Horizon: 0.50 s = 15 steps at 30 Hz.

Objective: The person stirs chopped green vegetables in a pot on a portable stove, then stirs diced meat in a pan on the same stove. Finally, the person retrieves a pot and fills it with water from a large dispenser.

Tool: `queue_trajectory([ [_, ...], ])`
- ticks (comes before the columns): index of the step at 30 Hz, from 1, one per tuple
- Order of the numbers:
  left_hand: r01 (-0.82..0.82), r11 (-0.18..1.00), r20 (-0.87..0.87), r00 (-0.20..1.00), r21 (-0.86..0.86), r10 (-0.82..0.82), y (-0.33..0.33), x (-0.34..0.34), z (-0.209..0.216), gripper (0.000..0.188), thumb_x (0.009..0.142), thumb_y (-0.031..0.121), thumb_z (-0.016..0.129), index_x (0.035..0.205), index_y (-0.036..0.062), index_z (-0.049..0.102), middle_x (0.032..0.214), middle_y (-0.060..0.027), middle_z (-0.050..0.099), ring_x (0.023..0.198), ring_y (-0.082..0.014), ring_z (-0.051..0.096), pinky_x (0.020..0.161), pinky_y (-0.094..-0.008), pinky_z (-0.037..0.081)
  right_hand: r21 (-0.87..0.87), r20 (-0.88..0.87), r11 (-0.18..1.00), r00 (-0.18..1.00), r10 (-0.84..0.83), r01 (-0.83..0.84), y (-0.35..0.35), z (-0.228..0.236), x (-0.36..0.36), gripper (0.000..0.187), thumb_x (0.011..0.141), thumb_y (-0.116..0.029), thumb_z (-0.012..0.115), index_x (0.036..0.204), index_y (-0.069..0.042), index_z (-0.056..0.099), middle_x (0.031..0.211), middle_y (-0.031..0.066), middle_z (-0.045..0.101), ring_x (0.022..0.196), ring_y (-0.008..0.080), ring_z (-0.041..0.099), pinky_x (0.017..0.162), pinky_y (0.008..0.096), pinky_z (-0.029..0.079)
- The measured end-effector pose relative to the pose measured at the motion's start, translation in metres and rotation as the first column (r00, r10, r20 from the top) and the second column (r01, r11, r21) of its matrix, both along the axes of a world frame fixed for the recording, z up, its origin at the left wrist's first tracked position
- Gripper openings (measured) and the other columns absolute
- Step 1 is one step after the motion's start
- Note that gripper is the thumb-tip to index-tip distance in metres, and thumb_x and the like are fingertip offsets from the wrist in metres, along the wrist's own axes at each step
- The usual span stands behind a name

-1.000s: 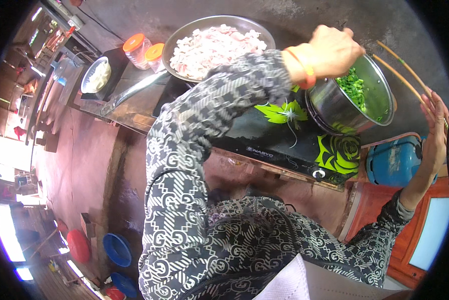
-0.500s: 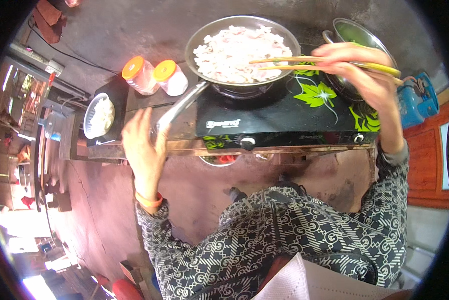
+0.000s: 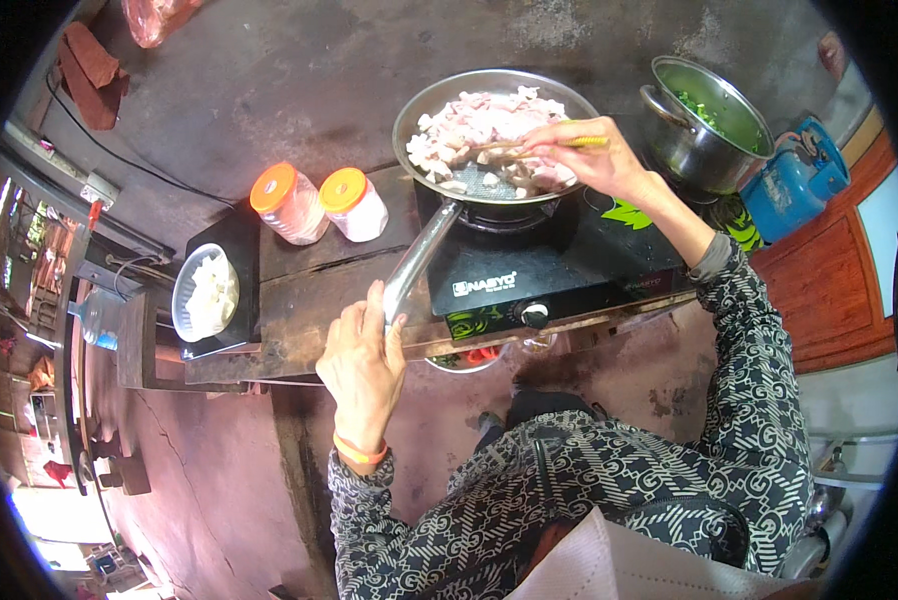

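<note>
A frying pan (image 3: 406, 165) full of pale chopped meat (image 3: 489, 118) sits on the left burner of a black gas stove (image 3: 569, 270). My left hand (image 3: 361, 360), with an orange band at the wrist, is closed around the end of the pan's silver handle (image 3: 419, 258). In my right hand (image 3: 601, 158) is a pair of chopsticks (image 3: 504, 152), held over the right side of the pan. Their tips are down in the meat, where part of the pan's bottom shows.
A steel pot (image 3: 709, 150) with chopped greens stands at the stove's right, beside a blue gas cylinder (image 3: 794, 185). Left are two orange-lidded jars (image 3: 294, 205) and a bowl of white pieces (image 3: 209, 295). Below the counter edge is a bowl with red and green food (image 3: 467, 358).
My left hand has moved right and closed on the pan handle. My right hand has swung left and down, bringing the chopsticks into the meat. The view has shifted.
</note>
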<state>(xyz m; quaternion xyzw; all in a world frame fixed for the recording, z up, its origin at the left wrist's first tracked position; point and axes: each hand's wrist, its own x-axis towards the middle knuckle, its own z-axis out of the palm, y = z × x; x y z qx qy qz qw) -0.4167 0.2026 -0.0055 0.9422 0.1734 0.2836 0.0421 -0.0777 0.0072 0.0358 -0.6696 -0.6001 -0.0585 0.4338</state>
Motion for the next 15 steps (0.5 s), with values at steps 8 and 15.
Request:
queue_trajectory([
  [8,-0.009,0.999,-0.022,1.000,-0.036,0.008,-0.016,-0.004,0.007,0.053,0.085,0.023,0.077,0.133,0.0084,0.061,0.099,-0.0083,0.066,0.085,-0.0255,0.065,0.070,-0.0370,0.053,0.048,-0.426,0.995,0.903,-0.057,0.086,-0.027,0.049,0.054,0.019,0.096,-0.014,0.067,0.107,0.000,0.074,0.098,0.0091,0.074,0.088,0.0156,0.072,0.080,0.0286,0.060],
  [15,-0.023,0.960,0.055,0.998,-0.280,0.040,-0.026,0.013,0.025,0.046,0.081,0.022,0.083,0.120,0.0008,0.069,0.086,-0.0121,0.067,0.069,-0.0228,0.064,0.063,-0.0337,0.052,-0.026,-0.412,0.959,0.871,-0.267,0.282,-0.053,0.028,0.116,0.022,0.093,-0.022,0.072,0.103,-0.002,0.075,0.093,0.0057,0.075,0.081,0.0130,0.070,0.074,0.0261,0.057],
])
